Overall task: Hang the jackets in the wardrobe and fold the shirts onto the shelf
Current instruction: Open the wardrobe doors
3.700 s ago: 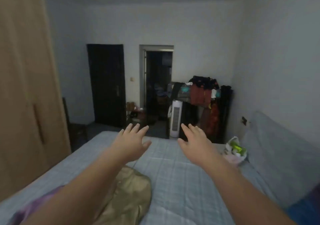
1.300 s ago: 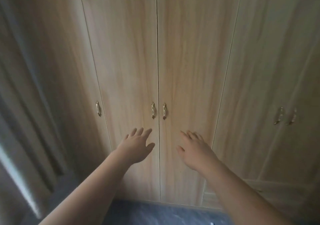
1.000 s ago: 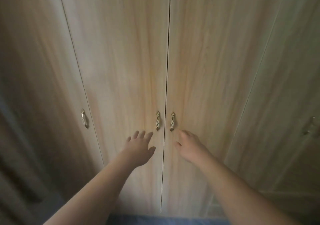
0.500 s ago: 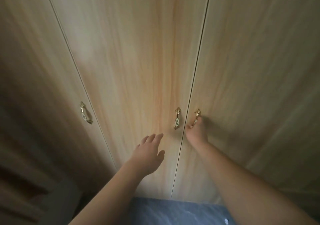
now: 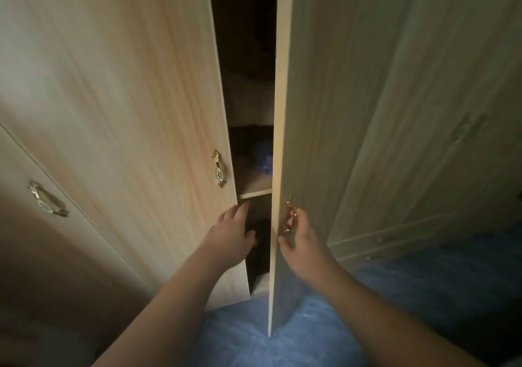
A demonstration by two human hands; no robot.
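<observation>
Curling right grip [image 5: 300,236] round the gold handle [image 5: 290,211] of the right door [image 5: 316,112], ajar, on the pale wood-grain wardrobe [image 5: 423,112] straight ahead. Holding left grip [image 5: 231,234], fingers [image 5: 240,211] straight and spread, at the left door [image 5: 127,84] edge. Inside, dimly: shelf [image 5: 255,191], something blue [image 5: 264,160], perhaps cloth.

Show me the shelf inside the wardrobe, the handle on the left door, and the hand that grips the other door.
shelf [image 5: 255,194]: head view, its pale front edge.
left door handle [image 5: 219,172]: head view, its white oval middle.
right hand [image 5: 300,234]: head view, its back, fingers round the right door handle [image 5: 289,204].
</observation>
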